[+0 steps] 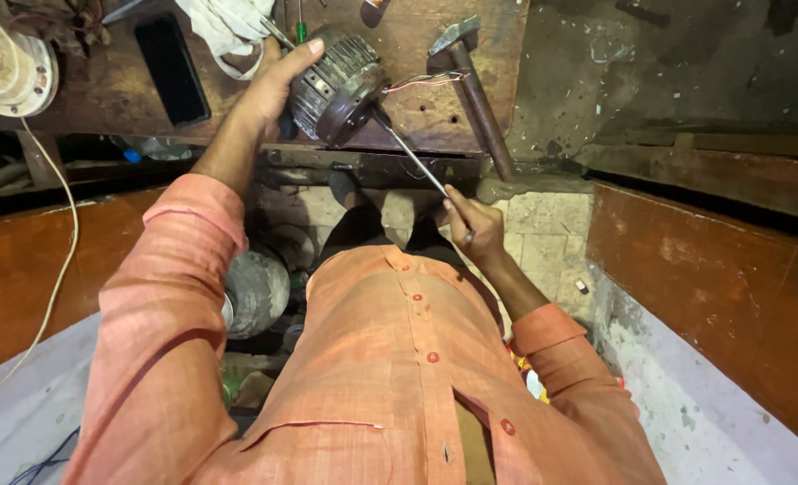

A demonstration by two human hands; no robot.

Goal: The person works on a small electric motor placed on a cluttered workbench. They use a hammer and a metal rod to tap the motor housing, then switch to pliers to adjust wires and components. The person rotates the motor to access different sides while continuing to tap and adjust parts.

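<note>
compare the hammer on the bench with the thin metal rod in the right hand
The steel-headed hammer lies untouched on the worn wooden bench; the thin metal rod is gripped by the right hand, its tip at the round grey motor. The hammer is thicker, with a rusty brown handle; the rod is slim and shiny. Both slant similarly.

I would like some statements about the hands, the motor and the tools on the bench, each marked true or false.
1. The left hand grips the round motor on the bench. True.
2. The right hand holds the hammer. False: it holds a thin metal rod; the hammer lies untouched on the bench.
3. The rod's tip reaches the motor. True.
4. A dark phone lies right of the hammer. False: it lies left of the motor.
</note>
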